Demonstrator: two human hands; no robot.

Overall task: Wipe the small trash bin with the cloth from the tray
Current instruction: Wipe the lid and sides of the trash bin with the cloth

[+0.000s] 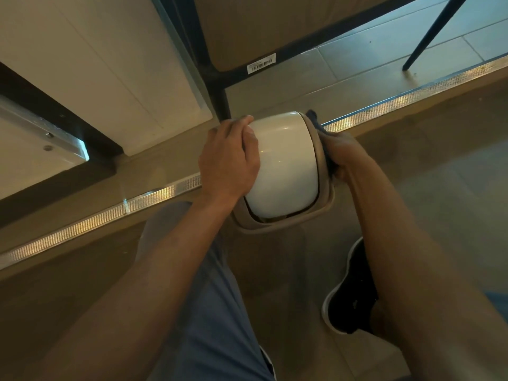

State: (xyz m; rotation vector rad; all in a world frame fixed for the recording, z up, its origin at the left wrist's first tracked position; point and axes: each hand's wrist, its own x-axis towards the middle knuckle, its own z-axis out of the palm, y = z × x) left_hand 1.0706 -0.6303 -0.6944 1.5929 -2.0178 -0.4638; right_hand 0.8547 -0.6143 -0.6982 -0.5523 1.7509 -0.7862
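The small trash bin (286, 166), one in number, sits at the centre of the view, held off the floor (412, 193) and tipped so that its white body faces the camera and its beige rim with the lid opening points toward 5 o'clock. Something brownish shows through the opening; what it is cannot be told.

The left hand (229, 158) lies at 9 o'clock of the bin, fingers curled over the closed end of the body and gripping it steady. The right hand (343, 154) is at 3 o'clock, clamped on one dark blue cloth (316, 121), which is bunched against the beige rim, a corner of it standing free at 1 o'clock. The two hands are apart, one at each end of the bin.

Judgement on progress: the cloth is in hand and in contact with the bin, so wiping is under way at the rim. The white body looks glossy, but whether it has been wiped cannot be told. The far side is hidden and remains to be checked. No tray is in view.

Further out: one black shoe (349, 287) with a white sole at 5 o'clock, a leg in blue-grey trousers (209, 298) at 6 o'clock, a ribbed metal floor strip (154, 200) running from 8 o'clock to 2 o'clock, a black furniture frame (222, 86) at 12 o'clock, and one black slanted leg (431, 31) at 1 o'clock.
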